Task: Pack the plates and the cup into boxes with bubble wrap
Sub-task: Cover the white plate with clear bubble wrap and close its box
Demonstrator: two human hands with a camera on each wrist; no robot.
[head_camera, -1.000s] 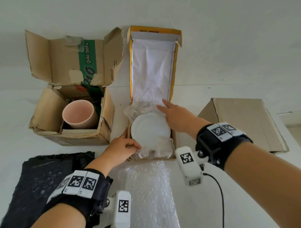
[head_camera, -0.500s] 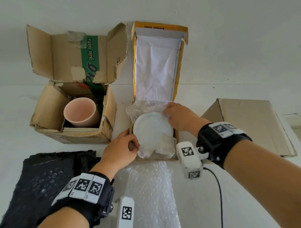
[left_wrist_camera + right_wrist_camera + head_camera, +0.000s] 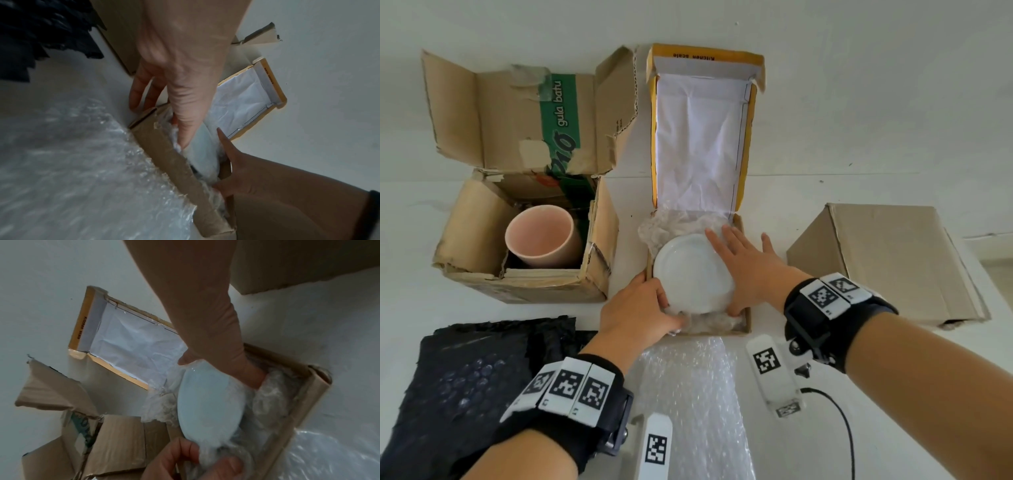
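Observation:
A white plate (image 3: 693, 274) lies on crumpled clear bubble wrap (image 3: 674, 222) inside the small box (image 3: 745, 310), whose yellow-edged lid (image 3: 698, 137) stands open. My left hand (image 3: 654, 301) pinches the plate's near-left rim together with the wrap. My right hand (image 3: 739, 270) lies along the right rim, fingers straight and thumb tucked under the near edge. In the right wrist view the plate (image 3: 207, 402) stands tilted between both hands. A pink cup (image 3: 539, 236) sits tilted in the open brown box (image 3: 465, 233) on the left.
A clear bubble wrap sheet (image 3: 688, 394) lies in front of the plate box, and a black bubble wrap sheet (image 3: 465, 377) lies at the near left. A closed brown box (image 3: 887, 260) stands at the right. A black cable (image 3: 842, 421) runs near my right wrist.
My right hand left the wrap at the plate's far edge and now lies along its right rim with the thumb under it. My left hand closed further onto the near-left rim.

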